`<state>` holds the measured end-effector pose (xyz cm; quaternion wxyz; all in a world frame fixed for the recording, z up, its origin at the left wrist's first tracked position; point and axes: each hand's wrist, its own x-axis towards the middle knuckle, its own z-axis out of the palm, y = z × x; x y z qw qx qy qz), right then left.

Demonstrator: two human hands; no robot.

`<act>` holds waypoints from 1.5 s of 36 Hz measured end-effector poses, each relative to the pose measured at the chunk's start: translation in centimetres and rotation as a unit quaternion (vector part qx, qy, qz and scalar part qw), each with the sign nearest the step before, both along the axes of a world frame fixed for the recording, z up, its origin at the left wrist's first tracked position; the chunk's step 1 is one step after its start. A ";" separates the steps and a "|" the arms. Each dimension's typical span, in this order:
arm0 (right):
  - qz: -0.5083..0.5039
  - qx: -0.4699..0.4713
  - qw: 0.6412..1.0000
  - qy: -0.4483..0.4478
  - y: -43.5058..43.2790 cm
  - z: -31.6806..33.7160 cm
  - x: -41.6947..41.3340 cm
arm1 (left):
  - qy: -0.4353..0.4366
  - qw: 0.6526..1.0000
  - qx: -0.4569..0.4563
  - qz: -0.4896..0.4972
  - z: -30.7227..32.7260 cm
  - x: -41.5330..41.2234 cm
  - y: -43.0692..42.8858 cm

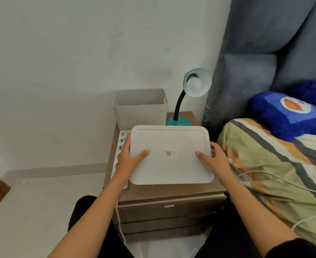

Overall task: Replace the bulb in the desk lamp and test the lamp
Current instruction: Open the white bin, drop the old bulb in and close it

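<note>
A teal desk lamp (179,121) with a black gooseneck stands at the back of the brown nightstand (172,194). Its shade tilts toward me with a white bulb (194,84) screwed in, unlit. I hold a flat off-white lid (170,155) over the nightstand. My left hand (130,157) grips its left edge, thumb on top. My right hand (213,157) grips its right edge the same way. A small label with a QR code sits at the lid's middle.
An open off-white bin (140,108) stands at the back left of the nightstand beside the lamp. A white power strip (120,146) lies along the left edge, partly under the lid. A bed with a striped cover (276,164), a blue pillow (287,114) and a white cable is on the right.
</note>
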<state>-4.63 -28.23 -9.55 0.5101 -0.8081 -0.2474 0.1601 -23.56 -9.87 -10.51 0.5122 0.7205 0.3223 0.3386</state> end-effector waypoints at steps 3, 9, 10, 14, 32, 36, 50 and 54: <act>0.027 0.021 0.999 -0.012 2.6 2.1 0.7 | -0.038 0.999 -0.002 -0.001 2.3 0.5 2.6; 0.073 0.047 0.996 -0.024 9.3 5.5 3.1 | -0.053 0.998 -0.014 -0.014 5.8 2.0 8.7; 0.073 0.051 0.996 -0.019 10.6 5.9 3.4 | -0.050 0.999 -0.013 -0.013 6.1 2.3 9.8; 0.078 0.025 0.997 -0.011 15.8 6.8 4.9 | -0.029 0.999 -0.015 -0.002 7.3 4.1 14.6; 0.090 -0.092 0.991 -0.037 32.0 6.2 13.3 | 0.207 0.975 0.064 0.056 6.4 12.0 29.5; 0.077 -0.111 0.989 -0.055 33.1 6.1 13.5 | 0.221 0.970 0.069 0.074 5.5 12.6 31.0; 0.023 -0.063 0.997 -0.041 32.8 6.8 12.7 | 0.224 0.967 0.057 0.103 5.9 13.7 30.7; 0.019 -0.063 0.997 -0.029 32.7 6.7 12.5 | 0.211 0.972 0.044 0.092 6.3 13.7 30.2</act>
